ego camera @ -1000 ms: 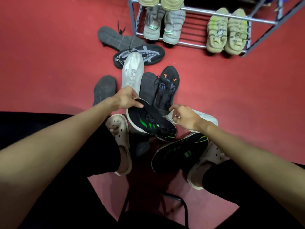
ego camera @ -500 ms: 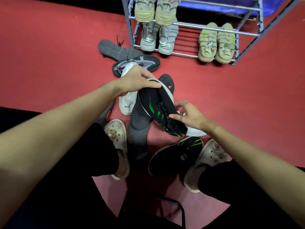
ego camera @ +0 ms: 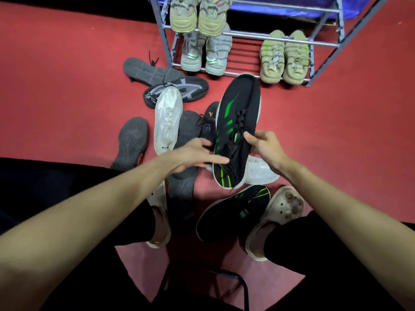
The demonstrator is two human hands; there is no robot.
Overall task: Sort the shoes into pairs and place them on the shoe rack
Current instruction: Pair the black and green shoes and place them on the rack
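Note:
A black shoe with green stripes [ego camera: 238, 122] is lifted above the pile, toe pointing at the rack. My right hand [ego camera: 266, 147] grips its right edge near the laces. My left hand [ego camera: 197, 157] lies with straight fingers against its left side near the heel. Its match [ego camera: 233, 213] lies on the red floor by my right foot. A white shoe [ego camera: 167, 121], another white shoe [ego camera: 260, 171] under the lifted one, grey shoes [ego camera: 132, 140] and a black shoe with orange marks [ego camera: 208, 122] lie loose. The metal shoe rack [ego camera: 251, 35] stands at the back.
The rack holds a beige pair [ego camera: 197, 16] on the upper shelf, a grey pair [ego camera: 205, 55] and a yellowish pair [ego camera: 284, 57] on the lower one. Two dark shoes [ego camera: 177, 88] lie left of the rack. I wear pale clogs [ego camera: 280, 209]; a chair frame [ego camera: 235, 281] is below.
The black and green shoe went up from the pile and turned toe-first toward the rack. My right hand took hold of its side; my left hand slid from its toe to its heel end.

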